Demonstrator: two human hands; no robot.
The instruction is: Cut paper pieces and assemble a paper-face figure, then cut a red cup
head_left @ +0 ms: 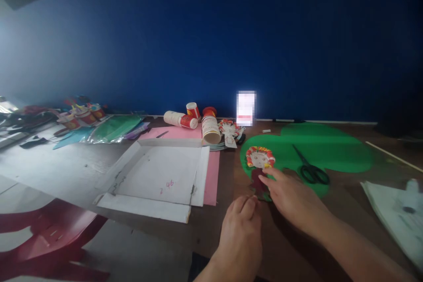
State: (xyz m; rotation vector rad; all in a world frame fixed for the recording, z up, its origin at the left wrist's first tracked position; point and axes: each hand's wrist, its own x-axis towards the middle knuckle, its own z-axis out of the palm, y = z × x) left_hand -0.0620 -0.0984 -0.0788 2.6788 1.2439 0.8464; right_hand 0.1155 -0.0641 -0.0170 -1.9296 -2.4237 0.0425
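A paper figure [261,177] with a drawn face, red and yellow hair, a dark red body and green at its base lies partly over the left end of a green cloud-shaped paper [343,150]. My left hand [243,229] is closed at the figure's lower edge, its fingertips tucked out of sight against it. From the right, my right hand [292,196] reaches over the figure, fingers stretched and apart, tips touching the body just below the face. Black-handled scissors [313,174] rest on the green paper beyond my right hand.
An open white box lid [161,172] and pink paper [212,180] lie left. Stacked paper cups [210,128] and another paper figure [230,131] stand behind, near a bright blurred screen [246,108]. A red plastic chair [62,233] is at lower left, a thin stick [393,156] at right.
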